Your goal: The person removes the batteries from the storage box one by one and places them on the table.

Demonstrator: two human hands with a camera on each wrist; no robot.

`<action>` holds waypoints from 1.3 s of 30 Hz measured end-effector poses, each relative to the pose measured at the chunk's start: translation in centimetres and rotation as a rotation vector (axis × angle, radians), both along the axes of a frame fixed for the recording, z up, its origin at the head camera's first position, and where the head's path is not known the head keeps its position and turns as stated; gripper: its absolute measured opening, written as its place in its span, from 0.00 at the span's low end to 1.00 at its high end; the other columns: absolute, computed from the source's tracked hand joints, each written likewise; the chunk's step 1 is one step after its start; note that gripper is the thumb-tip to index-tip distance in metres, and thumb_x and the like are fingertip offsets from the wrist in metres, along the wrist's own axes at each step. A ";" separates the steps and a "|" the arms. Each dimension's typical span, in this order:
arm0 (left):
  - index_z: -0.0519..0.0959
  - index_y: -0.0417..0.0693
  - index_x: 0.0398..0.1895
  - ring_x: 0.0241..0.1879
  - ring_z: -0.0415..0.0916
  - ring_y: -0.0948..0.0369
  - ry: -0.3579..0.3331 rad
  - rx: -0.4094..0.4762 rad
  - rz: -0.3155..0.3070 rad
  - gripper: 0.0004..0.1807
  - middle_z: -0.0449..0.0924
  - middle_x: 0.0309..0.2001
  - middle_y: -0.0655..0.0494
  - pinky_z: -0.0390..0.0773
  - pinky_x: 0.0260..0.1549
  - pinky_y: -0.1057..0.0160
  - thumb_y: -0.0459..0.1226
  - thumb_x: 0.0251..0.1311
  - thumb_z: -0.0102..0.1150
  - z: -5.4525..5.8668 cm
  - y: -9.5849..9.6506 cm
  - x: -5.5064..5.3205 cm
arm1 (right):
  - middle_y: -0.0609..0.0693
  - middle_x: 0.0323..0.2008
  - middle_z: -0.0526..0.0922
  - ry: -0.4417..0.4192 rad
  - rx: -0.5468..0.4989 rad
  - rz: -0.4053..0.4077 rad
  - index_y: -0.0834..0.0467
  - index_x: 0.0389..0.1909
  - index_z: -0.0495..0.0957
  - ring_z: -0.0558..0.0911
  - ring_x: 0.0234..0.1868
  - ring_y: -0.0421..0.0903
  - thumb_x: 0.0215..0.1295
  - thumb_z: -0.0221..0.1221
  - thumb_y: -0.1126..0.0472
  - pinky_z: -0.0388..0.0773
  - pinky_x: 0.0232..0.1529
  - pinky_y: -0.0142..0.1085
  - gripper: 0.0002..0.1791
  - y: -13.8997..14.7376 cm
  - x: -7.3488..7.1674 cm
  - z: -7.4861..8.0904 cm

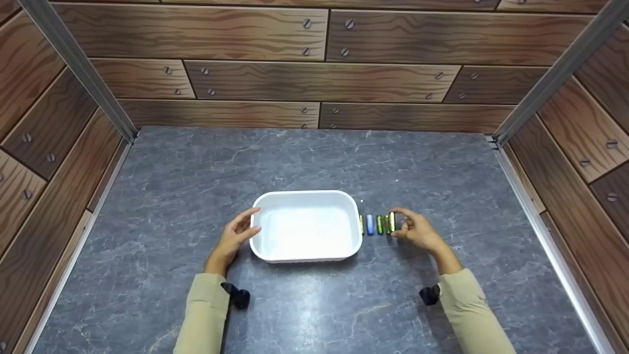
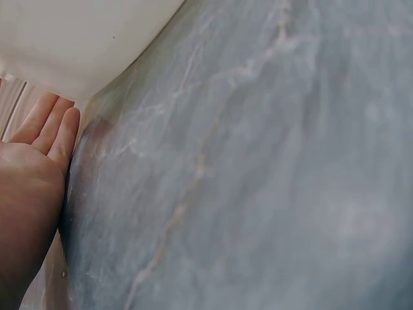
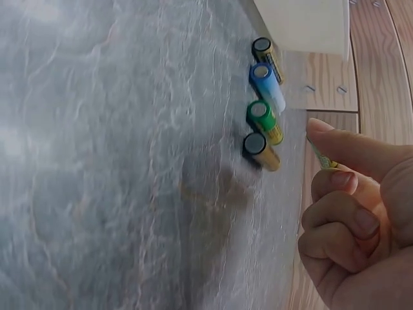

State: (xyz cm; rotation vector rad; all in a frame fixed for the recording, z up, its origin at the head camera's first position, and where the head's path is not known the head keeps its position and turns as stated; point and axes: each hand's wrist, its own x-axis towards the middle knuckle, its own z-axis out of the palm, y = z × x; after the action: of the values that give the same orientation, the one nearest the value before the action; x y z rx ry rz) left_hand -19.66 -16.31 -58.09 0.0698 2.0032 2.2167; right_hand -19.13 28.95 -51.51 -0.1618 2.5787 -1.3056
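Observation:
A white rectangular tub (image 1: pixel 304 255) stands on the grey tabletop. At its left rim is my left hand (image 1: pixel 238 235), thumb and forefinger reaching over the edge. The left wrist view has three fairly straight fingers of the left hand (image 2: pixel 32 174) by the tub's outer side (image 2: pixel 77 51). My right hand (image 1: pixel 417 231) pinches a battery (image 1: pixel 391 222) between thumb and forefinger, mostly hidden in the right wrist view. Beside it several batteries stand in a row: a gold one (image 3: pixel 262 152), a green one (image 3: pixel 266 119), a blue one (image 3: pixel 267 84) and another gold one (image 3: pixel 266 55) close to the tub.
Wood-patterned panels (image 1: pixel 275 78) enclose the back and both sides of the table (image 1: pixel 196 162). Metal posts (image 1: pixel 83 69) stand at the back corners. A small black device (image 1: pixel 238 296) sits at the left wrist, another (image 1: pixel 430 295) at the right.

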 end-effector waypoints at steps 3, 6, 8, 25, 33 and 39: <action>0.67 0.34 0.65 0.63 0.70 0.67 -0.008 0.000 0.007 0.30 0.65 0.69 0.37 0.72 0.56 0.78 0.26 0.58 0.61 0.0 0.0 0.1 | 0.41 0.15 0.66 0.018 -0.004 0.009 0.71 0.62 0.65 0.64 0.16 0.31 0.50 0.65 0.73 0.62 0.19 0.24 0.36 0.4 0.0 -0.1; 0.68 0.34 0.65 0.63 0.70 0.65 -0.015 -0.017 0.011 0.30 0.65 0.69 0.37 0.72 0.55 0.78 0.27 0.58 0.61 -0.1 0.0 0.2 | 0.41 0.15 0.66 0.015 -0.008 0.009 0.71 0.61 0.65 0.64 0.15 0.31 0.49 0.65 0.74 0.62 0.19 0.24 0.35 0.7 0.0 -0.4; 0.68 0.34 0.65 0.64 0.70 0.65 -0.016 -0.019 0.013 0.30 0.65 0.69 0.38 0.72 0.55 0.77 0.27 0.58 0.61 -0.1 0.0 0.2 | 0.41 0.15 0.66 0.007 0.001 0.009 0.71 0.61 0.65 0.65 0.16 0.31 0.49 0.65 0.74 0.63 0.20 0.24 0.35 0.8 0.0 -0.6; 0.65 0.33 0.67 0.59 0.71 0.72 -0.030 0.035 0.002 0.32 0.63 0.71 0.37 0.72 0.56 0.77 0.25 0.57 0.60 -0.2 0.2 0.4 | 0.40 0.14 0.66 0.002 0.129 -0.015 0.71 0.60 0.67 0.66 0.17 0.34 0.48 0.65 0.72 0.64 0.20 0.26 0.35 1.6 -0.4 -2.2; 0.64 0.38 0.69 0.72 0.60 0.50 0.001 0.005 0.001 0.33 0.61 0.72 0.40 0.70 0.57 0.78 0.27 0.59 0.60 -0.2 0.2 0.5 | 0.41 0.15 0.67 -0.018 0.149 -0.025 0.70 0.61 0.67 0.66 0.18 0.35 0.49 0.65 0.72 0.64 0.20 0.26 0.35 1.6 -0.6 -2.5; 0.59 0.43 0.73 0.73 0.59 0.48 0.037 -0.037 0.019 0.35 0.60 0.73 0.42 0.69 0.58 0.79 0.30 0.62 0.58 -0.2 0.4 0.6 | 0.39 0.14 0.67 -0.051 0.112 -0.070 0.71 0.64 0.63 0.65 0.16 0.33 0.51 0.65 0.71 0.64 0.20 0.26 0.38 1.6 -0.5 -1.8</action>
State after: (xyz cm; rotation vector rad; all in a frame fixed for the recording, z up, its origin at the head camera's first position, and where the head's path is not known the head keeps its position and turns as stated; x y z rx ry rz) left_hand -19.07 -15.89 -58.31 0.0885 2.0719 2.2043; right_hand -19.64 30.58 -53.30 -0.0181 2.6274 -1.1685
